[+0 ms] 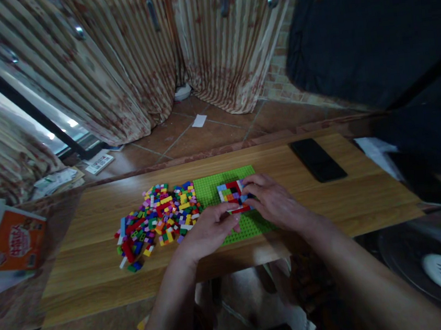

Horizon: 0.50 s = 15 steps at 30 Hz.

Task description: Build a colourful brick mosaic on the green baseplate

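A green studded baseplate [209,187] lies on the wooden table, bearing a low build of colourful toy bricks [228,191] in red, white, blue, green and orange. My left hand [211,229] is at the build's near left side, its fingers curled in; anything between the fingertips is too small to make out. Over the right side of the build, my right hand [274,201] has its fingers bent down onto the bricks, gripping that edge and hiding part of it. Left of the baseplate spreads a heap of loose toy bricks [165,207] in mixed colours.
A black phone [317,160] lies on the wooden table [91,210], right of the baseplate. A clear plastic tub with an orange label [13,239] stands at the far left. Striped curtains [123,65] hang behind. A round dark object [424,264] sits low at right.
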### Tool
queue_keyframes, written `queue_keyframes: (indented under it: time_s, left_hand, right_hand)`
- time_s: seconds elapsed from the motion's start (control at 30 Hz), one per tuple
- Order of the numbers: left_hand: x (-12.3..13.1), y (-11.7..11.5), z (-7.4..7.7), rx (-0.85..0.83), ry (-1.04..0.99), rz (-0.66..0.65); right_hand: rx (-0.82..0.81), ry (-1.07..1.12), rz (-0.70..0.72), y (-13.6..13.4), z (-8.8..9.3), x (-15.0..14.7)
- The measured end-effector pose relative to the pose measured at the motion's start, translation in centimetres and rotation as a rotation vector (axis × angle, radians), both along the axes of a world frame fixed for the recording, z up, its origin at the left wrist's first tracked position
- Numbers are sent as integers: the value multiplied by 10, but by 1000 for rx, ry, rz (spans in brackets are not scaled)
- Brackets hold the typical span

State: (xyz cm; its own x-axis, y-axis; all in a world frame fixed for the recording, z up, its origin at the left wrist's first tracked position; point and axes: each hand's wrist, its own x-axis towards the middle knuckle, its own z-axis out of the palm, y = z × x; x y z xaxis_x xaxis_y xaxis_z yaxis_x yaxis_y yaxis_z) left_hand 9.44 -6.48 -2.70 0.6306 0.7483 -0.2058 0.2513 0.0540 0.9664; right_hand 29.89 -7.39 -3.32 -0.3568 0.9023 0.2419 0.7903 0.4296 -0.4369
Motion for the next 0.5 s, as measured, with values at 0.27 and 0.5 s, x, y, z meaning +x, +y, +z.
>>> queue_keyframes:
  time_s: [0.27, 0.5]
  left_hand:
    - [11, -4, 0, 18, -3, -75]
    - [14, -5, -2, 10, 5, -62]
  right_hand:
    - [17, 14, -53, -1, -2, 3]
    - [-10, 78, -169, 2, -4, 6]
